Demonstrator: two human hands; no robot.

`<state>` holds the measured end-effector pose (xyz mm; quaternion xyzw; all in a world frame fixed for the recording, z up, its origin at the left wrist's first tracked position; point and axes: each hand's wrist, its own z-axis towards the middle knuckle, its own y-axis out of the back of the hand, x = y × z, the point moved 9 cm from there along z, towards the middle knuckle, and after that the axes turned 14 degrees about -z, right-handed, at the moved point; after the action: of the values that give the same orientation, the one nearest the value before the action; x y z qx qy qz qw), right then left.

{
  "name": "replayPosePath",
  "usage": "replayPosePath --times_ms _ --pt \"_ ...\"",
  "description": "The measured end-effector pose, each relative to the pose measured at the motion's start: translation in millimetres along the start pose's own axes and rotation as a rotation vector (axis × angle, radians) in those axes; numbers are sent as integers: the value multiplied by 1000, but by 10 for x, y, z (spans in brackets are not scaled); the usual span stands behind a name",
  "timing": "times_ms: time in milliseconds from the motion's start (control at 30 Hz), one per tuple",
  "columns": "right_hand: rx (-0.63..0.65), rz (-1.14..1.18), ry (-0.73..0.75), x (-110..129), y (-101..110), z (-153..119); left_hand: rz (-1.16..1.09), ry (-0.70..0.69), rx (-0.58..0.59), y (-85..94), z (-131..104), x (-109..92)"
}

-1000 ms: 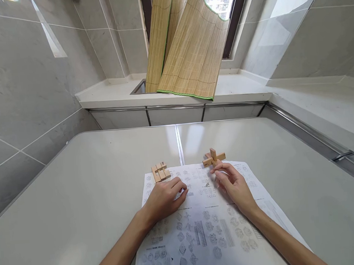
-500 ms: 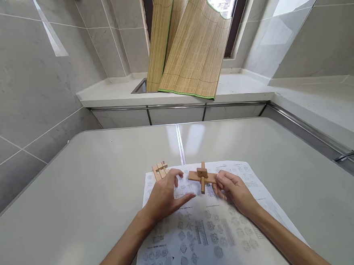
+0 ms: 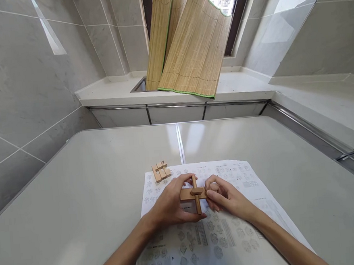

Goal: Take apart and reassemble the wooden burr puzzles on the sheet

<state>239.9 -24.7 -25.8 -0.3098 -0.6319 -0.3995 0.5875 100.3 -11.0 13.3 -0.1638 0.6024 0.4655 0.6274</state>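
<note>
A wooden puzzle (image 3: 186,194) made of a flat bar, a round rod and a small block sits between my hands, above the printed sheet. My left hand (image 3: 172,203) spans the rod, with fingertips at its far end and the thumb at its near end. At the bar's right end, my right hand (image 3: 227,197) has its thumb and curled fingers closed on the tip. Part of the bar's right end is hidden by those fingers. Another light wooden puzzle (image 3: 160,172), made of slotted pieces with a "3" marked on it, lies at the sheet's far left corner.
The large printed sheet (image 3: 234,261) with rows of small drawings lies under my forearms on the glossy pale table (image 3: 79,204). Beyond the table's far edge are a white ledge (image 3: 101,93) and a bamboo mat (image 3: 192,54) hanging before the window. Tiled walls flank both sides.
The wooden puzzle has come nearer to me and slightly left, its bar now level. My left hand has moved from beside it to grip the rod's ends. My right hand has shifted left with the bar.
</note>
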Motion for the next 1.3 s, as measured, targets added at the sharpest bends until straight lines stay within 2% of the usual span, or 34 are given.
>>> replayPosePath --times_ms 367,667,967,1133,1300 --pt "-57 -38 -61 -56 28 -16 109 -47 -35 -1 -22 -15" --pt "-129 1 -72 -84 69 -37 136 -110 -75 13 -31 -117" --pt "-114 68 -62 -85 121 -19 14 -52 -69 8 -19 -38" --pt "-101 139 -22 -84 163 -30 23 -11 -44 10 -6 -37" --pt "-133 215 -35 -75 230 -48 38 -36 -27 -1 8 -63"
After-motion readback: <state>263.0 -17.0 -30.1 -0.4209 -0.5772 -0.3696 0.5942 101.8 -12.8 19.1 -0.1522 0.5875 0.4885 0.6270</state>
